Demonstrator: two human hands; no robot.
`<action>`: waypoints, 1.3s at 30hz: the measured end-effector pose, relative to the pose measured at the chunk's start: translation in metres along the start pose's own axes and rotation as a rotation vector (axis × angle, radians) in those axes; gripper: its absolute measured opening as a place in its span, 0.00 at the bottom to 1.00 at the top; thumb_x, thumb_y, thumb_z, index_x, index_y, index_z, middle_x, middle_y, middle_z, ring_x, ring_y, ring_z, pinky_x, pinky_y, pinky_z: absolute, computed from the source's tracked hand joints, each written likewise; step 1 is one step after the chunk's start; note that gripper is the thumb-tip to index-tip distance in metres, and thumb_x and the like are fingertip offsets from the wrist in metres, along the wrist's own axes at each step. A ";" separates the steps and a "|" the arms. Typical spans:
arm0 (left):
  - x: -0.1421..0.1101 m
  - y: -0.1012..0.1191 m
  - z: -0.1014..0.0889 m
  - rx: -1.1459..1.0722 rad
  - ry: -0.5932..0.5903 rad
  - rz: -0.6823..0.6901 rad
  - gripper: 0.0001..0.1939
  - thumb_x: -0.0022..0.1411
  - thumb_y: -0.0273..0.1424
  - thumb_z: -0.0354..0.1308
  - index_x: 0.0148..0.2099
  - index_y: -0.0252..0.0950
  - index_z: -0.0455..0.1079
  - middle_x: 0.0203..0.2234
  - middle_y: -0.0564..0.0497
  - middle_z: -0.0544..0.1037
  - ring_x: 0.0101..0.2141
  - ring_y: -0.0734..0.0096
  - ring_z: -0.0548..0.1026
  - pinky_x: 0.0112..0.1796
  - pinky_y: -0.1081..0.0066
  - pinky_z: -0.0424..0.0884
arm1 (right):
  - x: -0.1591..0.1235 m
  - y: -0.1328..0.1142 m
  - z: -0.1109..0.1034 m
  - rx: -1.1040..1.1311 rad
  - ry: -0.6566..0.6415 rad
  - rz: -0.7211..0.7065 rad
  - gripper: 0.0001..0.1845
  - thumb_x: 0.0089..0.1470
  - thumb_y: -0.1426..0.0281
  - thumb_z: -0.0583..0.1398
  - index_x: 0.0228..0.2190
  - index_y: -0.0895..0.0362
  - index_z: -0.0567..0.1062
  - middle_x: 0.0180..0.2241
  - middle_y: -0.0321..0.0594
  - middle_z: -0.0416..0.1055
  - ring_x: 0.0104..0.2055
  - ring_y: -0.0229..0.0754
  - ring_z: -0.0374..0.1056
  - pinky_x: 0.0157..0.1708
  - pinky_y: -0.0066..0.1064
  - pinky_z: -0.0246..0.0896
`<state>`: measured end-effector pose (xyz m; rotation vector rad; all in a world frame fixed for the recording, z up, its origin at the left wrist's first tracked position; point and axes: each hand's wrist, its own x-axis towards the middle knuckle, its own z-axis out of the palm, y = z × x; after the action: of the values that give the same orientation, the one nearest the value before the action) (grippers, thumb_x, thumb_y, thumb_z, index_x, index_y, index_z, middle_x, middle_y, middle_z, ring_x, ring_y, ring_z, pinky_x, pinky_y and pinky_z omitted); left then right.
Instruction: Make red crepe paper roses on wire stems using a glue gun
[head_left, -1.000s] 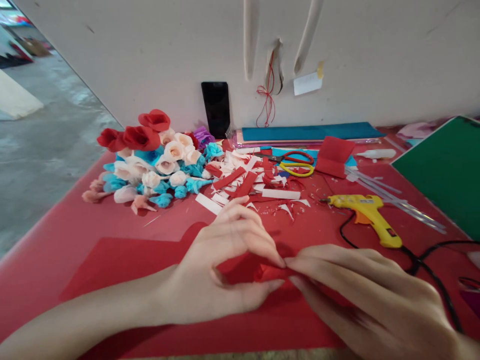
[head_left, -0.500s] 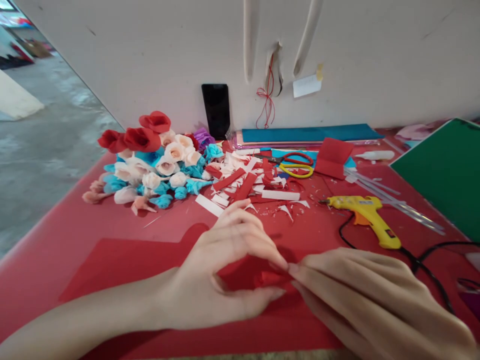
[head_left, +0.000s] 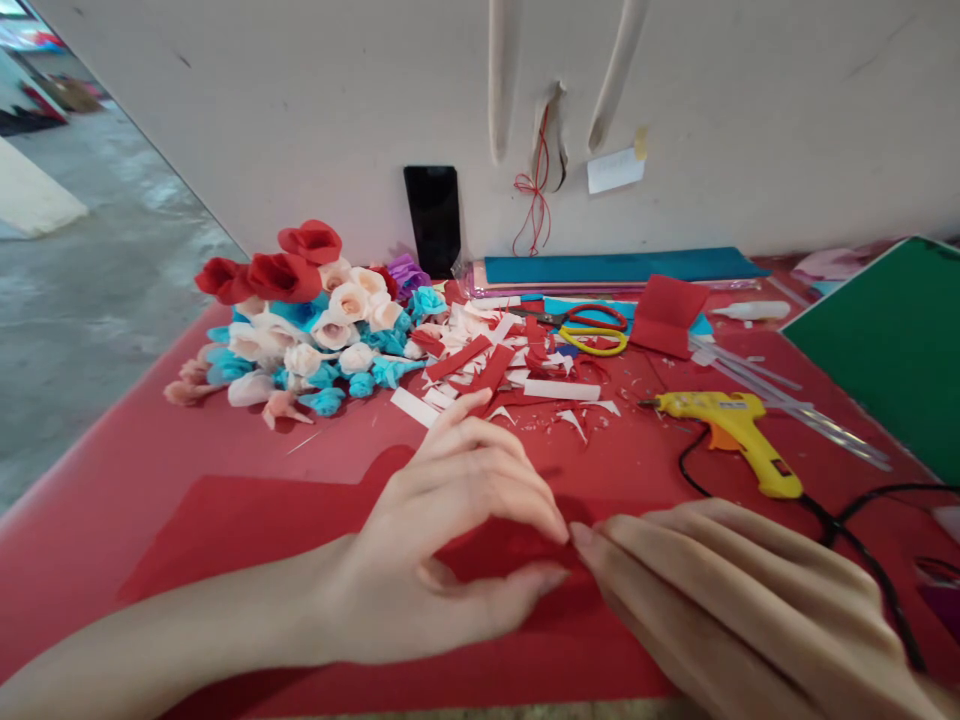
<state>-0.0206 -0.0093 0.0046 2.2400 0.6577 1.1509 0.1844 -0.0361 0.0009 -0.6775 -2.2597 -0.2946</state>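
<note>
No text, brand or number can be read. The yellow glue gun (head_left: 731, 425) bears a small pale label (head_left: 733, 405) along its barrel, its print too small to make out, and the marking on the dark switch (head_left: 782, 465) in its handle is too small as well. Any writing on the white paper note (head_left: 616, 171), taped to the pale wall (head_left: 300, 110), is too faint to read

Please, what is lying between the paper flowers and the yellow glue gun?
Red and white scraps lie between flowers and glue gun, in the head view.
</note>
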 end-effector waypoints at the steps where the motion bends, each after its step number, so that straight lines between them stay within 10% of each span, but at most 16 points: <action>1: 0.000 0.000 0.000 0.014 0.007 0.001 0.10 0.48 0.21 0.62 0.35 0.34 0.68 0.27 0.51 0.77 0.33 0.69 0.72 0.52 0.53 0.60 | 0.001 0.000 0.000 0.005 0.001 0.001 0.15 0.57 0.78 0.47 0.31 0.60 0.73 0.28 0.40 0.73 0.28 0.39 0.69 0.24 0.34 0.62; 16: -0.001 -0.002 -0.007 0.286 -0.048 0.172 0.11 0.50 0.19 0.59 0.36 0.34 0.67 0.27 0.54 0.79 0.36 0.69 0.72 0.43 0.66 0.69 | -0.005 -0.001 0.002 0.021 -0.198 0.125 0.12 0.53 0.81 0.55 0.40 0.60 0.71 0.31 0.36 0.72 0.29 0.35 0.68 0.30 0.29 0.64; 24: -0.007 -0.009 -0.003 0.371 0.004 0.290 0.07 0.55 0.24 0.57 0.38 0.37 0.69 0.28 0.55 0.79 0.39 0.69 0.73 0.59 0.55 0.49 | -0.008 -0.003 0.004 0.033 -0.199 0.134 0.13 0.55 0.79 0.53 0.42 0.58 0.69 0.30 0.36 0.72 0.29 0.36 0.68 0.31 0.28 0.65; 28: -0.010 -0.009 -0.003 0.338 -0.042 0.330 0.10 0.54 0.21 0.56 0.40 0.34 0.69 0.30 0.54 0.79 0.41 0.71 0.73 0.57 0.61 0.58 | -0.008 -0.002 0.005 0.026 -0.228 0.153 0.11 0.55 0.78 0.53 0.40 0.58 0.70 0.31 0.35 0.72 0.28 0.35 0.68 0.29 0.28 0.64; 39: 0.005 -0.001 -0.010 -0.013 0.144 0.103 0.10 0.50 0.19 0.62 0.35 0.33 0.68 0.23 0.53 0.73 0.31 0.73 0.70 0.36 0.68 0.71 | 0.011 0.007 -0.007 -0.051 -0.080 0.143 0.08 0.53 0.80 0.54 0.31 0.61 0.73 0.27 0.39 0.74 0.27 0.39 0.68 0.25 0.32 0.60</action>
<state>-0.0260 -0.0028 0.0118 2.2174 0.5958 1.3737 0.1864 -0.0287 0.0137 -0.8870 -2.2722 -0.2600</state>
